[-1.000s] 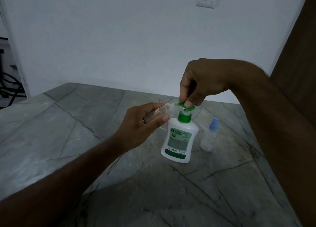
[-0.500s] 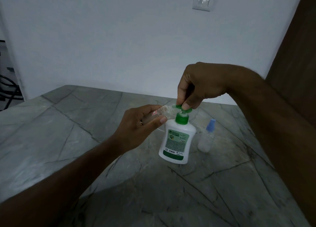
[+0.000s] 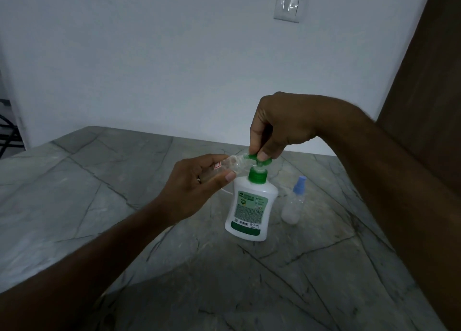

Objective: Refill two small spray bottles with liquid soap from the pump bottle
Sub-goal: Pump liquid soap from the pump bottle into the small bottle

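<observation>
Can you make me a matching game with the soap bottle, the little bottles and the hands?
Things:
1. pump bottle
2. blue-capped spray bottle
3. clear spray bottle
4. right hand

Places or states:
A. held tilted in the left hand, mouth at the pump spout
B. fingers on the green pump head
C. standing on the marble table, white with a green label
D. standing alone, right of the pump bottle

Pairs: 1-C, 2-D, 3-A, 4-B

No legible text: only blurred print on the pump bottle [image 3: 250, 207] label.
</observation>
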